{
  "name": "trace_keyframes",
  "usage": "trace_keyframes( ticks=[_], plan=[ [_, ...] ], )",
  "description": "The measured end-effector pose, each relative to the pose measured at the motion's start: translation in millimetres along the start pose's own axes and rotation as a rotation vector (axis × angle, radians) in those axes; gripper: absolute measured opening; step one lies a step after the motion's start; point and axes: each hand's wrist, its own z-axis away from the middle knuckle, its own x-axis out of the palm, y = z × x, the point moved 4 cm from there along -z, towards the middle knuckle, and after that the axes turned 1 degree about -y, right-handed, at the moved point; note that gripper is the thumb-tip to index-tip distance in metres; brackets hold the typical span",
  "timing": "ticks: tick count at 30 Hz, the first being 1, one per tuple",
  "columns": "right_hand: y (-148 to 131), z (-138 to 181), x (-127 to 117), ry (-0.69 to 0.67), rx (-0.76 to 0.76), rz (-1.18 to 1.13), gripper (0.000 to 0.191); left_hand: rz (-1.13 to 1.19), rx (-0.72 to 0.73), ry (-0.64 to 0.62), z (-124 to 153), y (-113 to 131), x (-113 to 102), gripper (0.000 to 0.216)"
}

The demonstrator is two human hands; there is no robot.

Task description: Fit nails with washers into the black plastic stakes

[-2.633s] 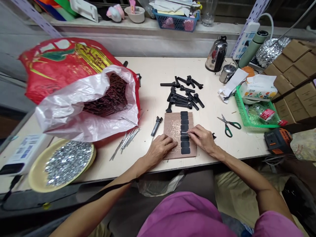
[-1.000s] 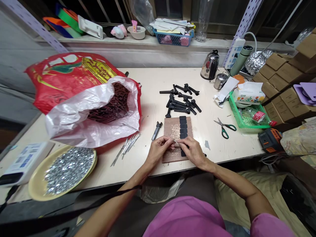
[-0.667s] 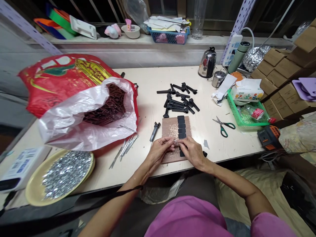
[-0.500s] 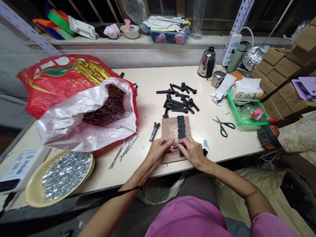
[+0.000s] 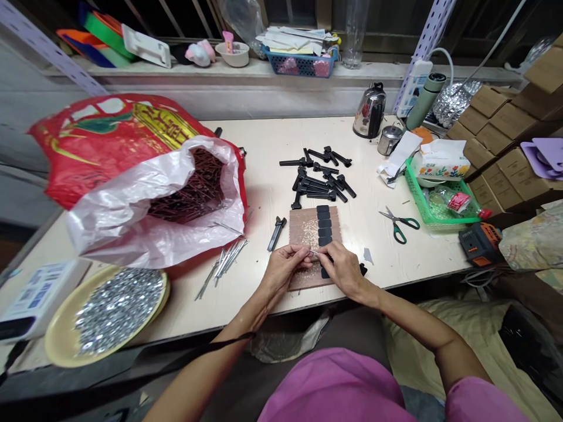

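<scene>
Both hands are meeting over the brown board (image 5: 308,225) on the tabletop (image 5: 272,135). The left hand (image 5: 281,271) and right hand (image 5: 345,271) are pinching a thin metal pin (image 5: 314,252) between their fingers.

Single head cam: looks forward-down across cream laminate worktable (image 5: 272,140), close above left hand (image 5: 281,272) and right hand (image 5: 346,271) at near edge.

A small home-style assembly workshop: a pale counter (image 5: 272,135) strewn with black plastic parts (image 5: 321,176), a sack of metal rods (image 5: 193,181), a plate of shiny fasteners (image 5: 114,308), stacked cardboard boxes (image 5: 505,146), and a kettle (image 5: 369,111).
</scene>
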Motion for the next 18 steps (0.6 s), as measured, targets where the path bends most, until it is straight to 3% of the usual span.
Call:
trace_keyframes(
  ticks=[18],
  plan=[
    [-9.1,-7.1,-0.2,-0.004,-0.037,0.029,0.011,0.0,0.058,0.035,-0.2,4.8,-4.8,0.051]
  ],
)
